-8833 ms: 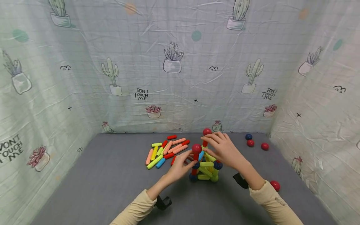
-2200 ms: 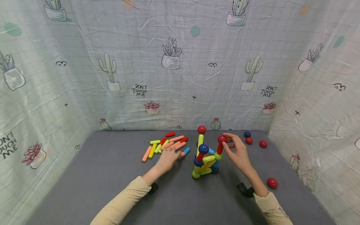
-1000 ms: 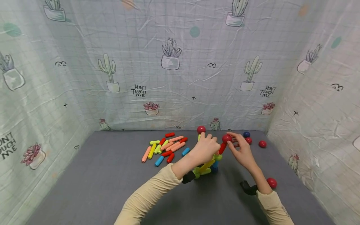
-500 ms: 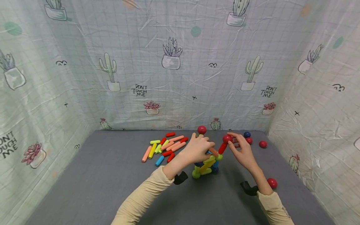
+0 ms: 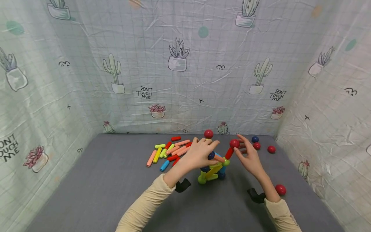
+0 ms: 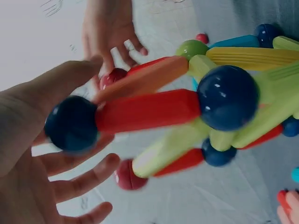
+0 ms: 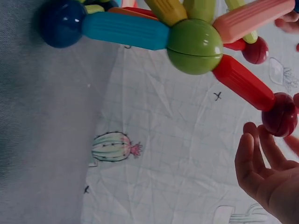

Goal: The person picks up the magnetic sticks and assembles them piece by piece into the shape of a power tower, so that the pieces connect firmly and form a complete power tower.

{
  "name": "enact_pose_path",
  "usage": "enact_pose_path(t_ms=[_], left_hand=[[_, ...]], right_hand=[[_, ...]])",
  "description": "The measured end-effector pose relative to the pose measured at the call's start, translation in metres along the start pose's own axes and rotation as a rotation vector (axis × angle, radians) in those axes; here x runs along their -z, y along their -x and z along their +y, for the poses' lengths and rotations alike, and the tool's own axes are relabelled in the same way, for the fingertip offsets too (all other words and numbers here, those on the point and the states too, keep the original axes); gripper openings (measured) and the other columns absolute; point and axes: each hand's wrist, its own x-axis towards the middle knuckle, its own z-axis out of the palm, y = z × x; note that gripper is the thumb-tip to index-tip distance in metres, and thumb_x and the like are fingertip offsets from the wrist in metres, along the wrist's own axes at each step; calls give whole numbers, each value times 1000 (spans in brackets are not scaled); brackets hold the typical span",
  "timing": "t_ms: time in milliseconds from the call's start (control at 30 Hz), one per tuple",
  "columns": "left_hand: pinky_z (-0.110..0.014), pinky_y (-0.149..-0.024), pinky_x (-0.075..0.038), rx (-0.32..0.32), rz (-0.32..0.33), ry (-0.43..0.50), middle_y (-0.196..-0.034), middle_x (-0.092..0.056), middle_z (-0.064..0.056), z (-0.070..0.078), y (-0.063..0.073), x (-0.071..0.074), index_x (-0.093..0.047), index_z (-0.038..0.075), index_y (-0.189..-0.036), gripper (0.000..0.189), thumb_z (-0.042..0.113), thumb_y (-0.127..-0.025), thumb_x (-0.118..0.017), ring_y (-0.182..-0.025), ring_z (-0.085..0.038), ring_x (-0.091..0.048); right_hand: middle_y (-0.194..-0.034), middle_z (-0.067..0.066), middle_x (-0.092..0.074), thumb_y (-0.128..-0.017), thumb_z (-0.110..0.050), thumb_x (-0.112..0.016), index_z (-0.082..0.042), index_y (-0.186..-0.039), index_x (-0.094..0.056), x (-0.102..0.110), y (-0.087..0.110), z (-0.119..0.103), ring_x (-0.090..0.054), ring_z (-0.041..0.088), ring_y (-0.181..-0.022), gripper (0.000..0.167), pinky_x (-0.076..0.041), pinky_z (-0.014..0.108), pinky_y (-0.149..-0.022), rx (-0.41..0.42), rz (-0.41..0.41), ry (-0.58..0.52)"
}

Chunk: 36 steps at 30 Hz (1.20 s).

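Note:
A magnetic stick-and-ball structure stands on the table, with a yellow stick point(image 5: 213, 171) in its lower part. My left hand point(image 5: 198, 154) is around the blue ball point(image 6: 72, 123) at its top, thumb and fingers spread apart. From that ball a red stick point(image 6: 148, 111) runs down to another blue ball point(image 6: 228, 98). A salmon stick point(image 5: 219, 158) spans from the upper blue ball to a green ball point(image 7: 195, 46). My right hand point(image 5: 251, 158) holds the red ball point(image 5: 234, 144) on a slanting red stick point(image 7: 244, 82) with thumb and fingers. Another red ball point(image 5: 208, 134) tops the far corner.
Loose sticks, including a blue stick point(image 5: 164, 165) and a yellow stick point(image 5: 157, 155), lie left of the structure. A blue ball point(image 5: 255, 139) and two red balls lie at the back right. Another red ball point(image 5: 280, 189) lies beside my right forearm. A patterned curtain point(image 5: 185, 80) encloses the table.
My left hand has brought a salmon stick from the pile to the structure, then drawn back leftward with fingers spreading, baring the blue ball. The right hand's red ball and stick now lean further right.

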Motion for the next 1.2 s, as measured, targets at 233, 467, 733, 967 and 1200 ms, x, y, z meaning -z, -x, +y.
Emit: enact_pose_path(t_ms=[233, 467, 733, 967, 1200], left_hand=[[-19, -63, -41, 190, 143, 309, -84, -58, 2, -17, 39, -37, -47, 9, -116, 63, 43, -69, -72, -71, -10, -54], [-13, -56, -43, 243, 194, 568, -77, -61, -3, -13, 51, -70, -59, 11, -91, 25, 30, -77, -68, -62, -7, -56], [-15, -57, -44, 259, 177, 536, -82, -66, -4, -24, 42, -67, -65, 11, -91, 21, 25, -76, -69, -65, -11, -60], [-24, -62, -48, 237, 100, 554, -93, -67, -6, -52, 19, -71, -66, 9, -100, 25, 22, -79, -67, -72, -15, -61], [-22, -59, -47, 163, 77, 690, -89, -67, -1, -95, -20, -112, -65, 17, -101, 24, 32, -84, -60, -70, -10, -61]], right_hand=[[-110, 17, -58, -88, -14, -54, -5, -131, -38, -7, 15, 12, -58, 22, -92, 47, -48, 22, -70, -89, -124, -92], [-106, 17, -60, -91, -14, -51, -4, -125, -46, -17, 24, 17, -60, 26, -94, 36, -49, 23, -71, -76, -180, -159], [-104, 15, -63, -88, -9, -53, 1, -122, -50, -21, 22, 7, -62, 17, -86, 35, -51, 26, -66, -25, -117, -85], [-108, 22, -61, -88, -14, -55, 3, -125, -48, -24, 25, 12, -62, 29, -86, 42, -50, 24, -66, -109, -149, -55], [-94, 15, -66, -84, -8, -59, 0, -120, -52, -32, 34, -2, -63, 23, -77, 37, -50, 23, -61, -24, -126, -74]])
